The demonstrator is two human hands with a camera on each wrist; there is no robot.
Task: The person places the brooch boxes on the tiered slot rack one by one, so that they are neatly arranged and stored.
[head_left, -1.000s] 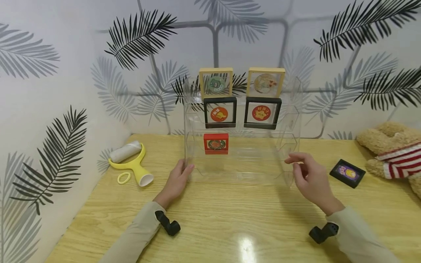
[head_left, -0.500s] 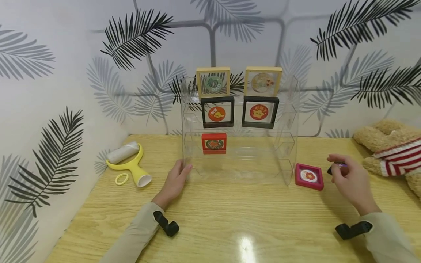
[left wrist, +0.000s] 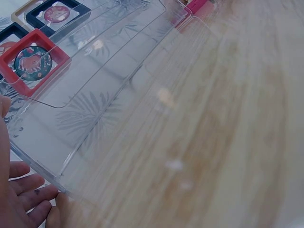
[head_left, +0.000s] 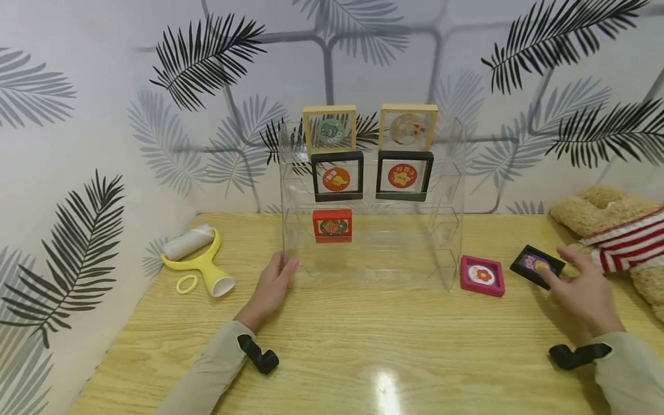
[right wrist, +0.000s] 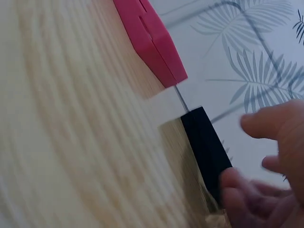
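Observation:
A clear acrylic display rack [head_left: 370, 259] stands on the table, holding several small framed badges. My left hand [head_left: 270, 288] grips its left side, with the thumb in front and the fingers behind; the left wrist view shows those fingers [left wrist: 33, 194] at the rack's lower edge. My right hand [head_left: 586, 291] is at the right end of a black frame [head_left: 536, 266] with a purple-and-yellow picture, lying flat on the table. In the right wrist view its lower fingers [right wrist: 232, 183] meet the black frame's end, while another digit stays apart. A pink frame [head_left: 482, 275] lies between rack and black frame.
A yellow Y-shaped holder [head_left: 207, 268] with a clear plastic roll [head_left: 188, 242] and a yellow ring [head_left: 187, 284] lie at the left. A teddy bear [head_left: 591, 210] in a striped top sits at the far right. The patterned wall [head_left: 384, 69] rises behind the rack.
My right hand has moved right, from beside the rack, uncovering the pink frame, over to the black frame's right end. My left hand stays at the rack's side. The head view has shifted slightly.

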